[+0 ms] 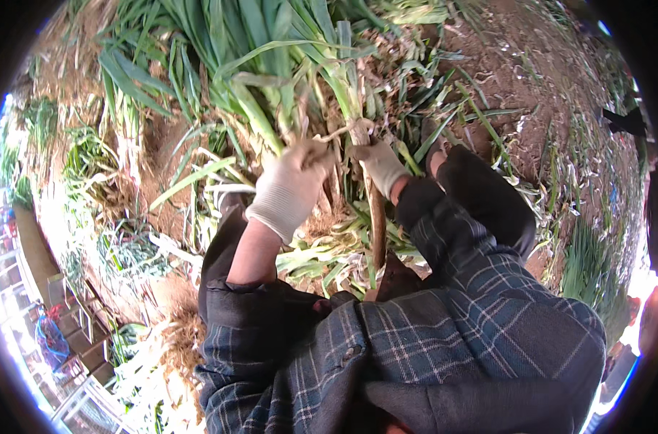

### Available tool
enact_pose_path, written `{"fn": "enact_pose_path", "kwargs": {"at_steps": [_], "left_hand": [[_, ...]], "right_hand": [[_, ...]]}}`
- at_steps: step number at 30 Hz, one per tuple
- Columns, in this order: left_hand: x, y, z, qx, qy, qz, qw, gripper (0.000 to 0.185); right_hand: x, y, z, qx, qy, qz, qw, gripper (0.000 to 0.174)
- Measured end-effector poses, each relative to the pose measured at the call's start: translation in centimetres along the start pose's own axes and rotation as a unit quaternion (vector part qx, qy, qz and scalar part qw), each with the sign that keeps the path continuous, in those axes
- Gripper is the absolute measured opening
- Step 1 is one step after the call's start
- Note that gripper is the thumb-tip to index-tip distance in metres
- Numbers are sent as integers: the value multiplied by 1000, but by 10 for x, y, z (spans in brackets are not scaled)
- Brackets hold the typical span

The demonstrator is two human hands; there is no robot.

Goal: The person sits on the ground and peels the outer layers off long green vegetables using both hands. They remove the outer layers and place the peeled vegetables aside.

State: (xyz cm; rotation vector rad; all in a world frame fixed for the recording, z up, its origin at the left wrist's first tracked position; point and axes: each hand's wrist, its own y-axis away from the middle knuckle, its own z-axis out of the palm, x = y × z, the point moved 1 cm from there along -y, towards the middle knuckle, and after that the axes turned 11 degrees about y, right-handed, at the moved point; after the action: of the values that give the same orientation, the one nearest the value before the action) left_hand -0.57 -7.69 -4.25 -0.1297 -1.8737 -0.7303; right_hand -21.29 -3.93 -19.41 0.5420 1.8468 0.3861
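Note:
Both my hands wear pale knitted gloves. My left hand (295, 182) is curled and slightly blurred at the base of a thick green-onion or leek stalk (259, 120); what its fingers hold is unclear. A thin dry strip (344, 130) runs between it and the top of a long brown stalk or stick (377, 217). The fingers of my right hand (380, 163) are closed around that stalk's upper part. Above both hands spreads a large heap of leafy green onions or leeks (242, 38). Roots and peeled leaves (329, 247) lie below, between my legs.
Loose leaves and trimmings (416, 81) litter the brown soil (505, 92). Further bunches lie at the left (128, 130) and right (587, 260). A pile of pale, rooted stalks (171, 363) is at lower left, near metal frames (87, 404) and a blue bundle (52, 342).

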Motion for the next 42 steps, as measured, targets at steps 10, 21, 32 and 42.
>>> {"fn": "enact_pose_path", "kwargs": {"at_steps": [10,21,32,42], "left_hand": [[-3,14,82,-259,-144,53,954,75],[-11,-13,64,-70,21,116,991,34],[-12,-26,87,-104,394,-151,900,9],[17,-7,89,-159,371,-87,911,21]], "right_hand": [[-121,104,-77,119,-367,-209,899,34],[-122,59,-220,164,-348,-281,879,71],[-147,95,-144,-39,-90,-283,954,19],[-103,58,-247,286,-121,-102,945,38]]}}
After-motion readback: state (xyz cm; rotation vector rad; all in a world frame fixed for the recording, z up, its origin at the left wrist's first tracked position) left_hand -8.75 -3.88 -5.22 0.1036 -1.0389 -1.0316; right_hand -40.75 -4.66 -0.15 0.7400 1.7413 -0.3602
